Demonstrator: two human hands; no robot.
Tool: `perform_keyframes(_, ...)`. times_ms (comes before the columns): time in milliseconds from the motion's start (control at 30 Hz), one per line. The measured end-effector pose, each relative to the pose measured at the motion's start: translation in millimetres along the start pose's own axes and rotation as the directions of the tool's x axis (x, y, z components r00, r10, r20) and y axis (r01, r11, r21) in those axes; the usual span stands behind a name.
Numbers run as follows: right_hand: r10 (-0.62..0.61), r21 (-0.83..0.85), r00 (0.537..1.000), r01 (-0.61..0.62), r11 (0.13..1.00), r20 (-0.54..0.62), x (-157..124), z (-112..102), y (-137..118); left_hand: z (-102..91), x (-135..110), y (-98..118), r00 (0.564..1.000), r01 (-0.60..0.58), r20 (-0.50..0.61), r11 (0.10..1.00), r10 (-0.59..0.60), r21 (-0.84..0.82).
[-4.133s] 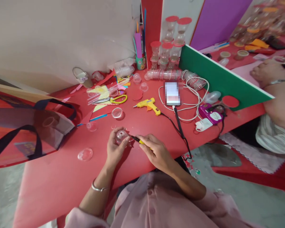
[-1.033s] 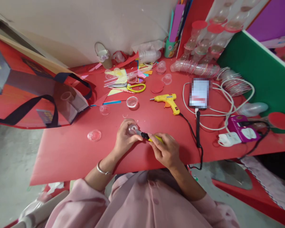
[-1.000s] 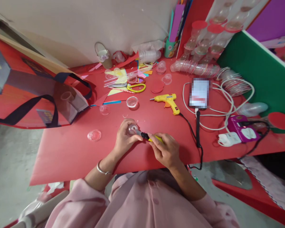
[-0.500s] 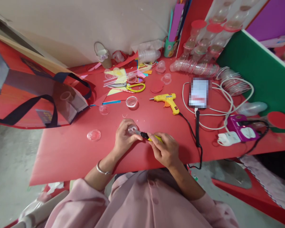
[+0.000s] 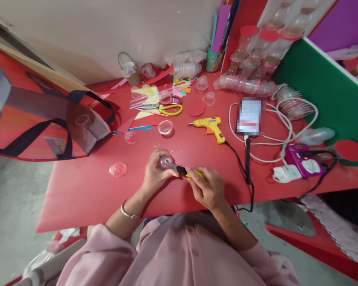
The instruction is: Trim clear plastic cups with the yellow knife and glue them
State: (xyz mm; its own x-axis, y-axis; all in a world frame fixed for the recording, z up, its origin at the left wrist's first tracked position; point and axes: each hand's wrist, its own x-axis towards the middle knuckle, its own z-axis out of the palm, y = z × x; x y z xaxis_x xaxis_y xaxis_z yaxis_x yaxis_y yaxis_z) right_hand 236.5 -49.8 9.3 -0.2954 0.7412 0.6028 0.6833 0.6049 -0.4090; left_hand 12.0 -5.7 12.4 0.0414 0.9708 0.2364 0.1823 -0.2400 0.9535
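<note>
My left hand (image 5: 157, 171) is closed round a small clear plastic cup (image 5: 165, 161), its fingers along the far side and the thumb in front. In my right hand (image 5: 208, 185) is a yellow and black utility knife (image 5: 181, 170), gripped by its handle. The knife's blade points left and meets the cup near a small hole; how deep the tip goes is hidden. Another clear cup (image 5: 165, 128) stands just beyond my hands. To the left lie a clear dome-shaped lid (image 5: 118, 169) and a second one (image 5: 131, 137).
A yellow glue gun (image 5: 210, 127) lies behind my right hand, its black cord trailing to the table's front edge. Scissors (image 5: 170, 109) rest on paper scraps. A phone (image 5: 250, 116), white cables and a purple power strip (image 5: 306, 161) are at right; a red bag (image 5: 38, 119) is at left.
Barely anything differs. The cup in my left hand and the knife tip have shifted very slightly; both hands keep their grip.
</note>
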Motion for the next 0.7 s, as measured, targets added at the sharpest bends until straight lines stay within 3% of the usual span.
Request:
perform_keyframes(400,0.017,-0.027,1.000,-0.017,0.999,-0.010,-0.5,0.9,0.0,1.1,2.2,5.4,0.997,-0.078,-0.008,0.992,0.080,0.097)
perform_keyframes(700,0.003,0.008,1.000,-0.003,1.000,-0.018,0.7,-0.8,0.2,1.4,1.1,4.8,0.999,0.046,0.004,0.998,-0.046,-0.032)
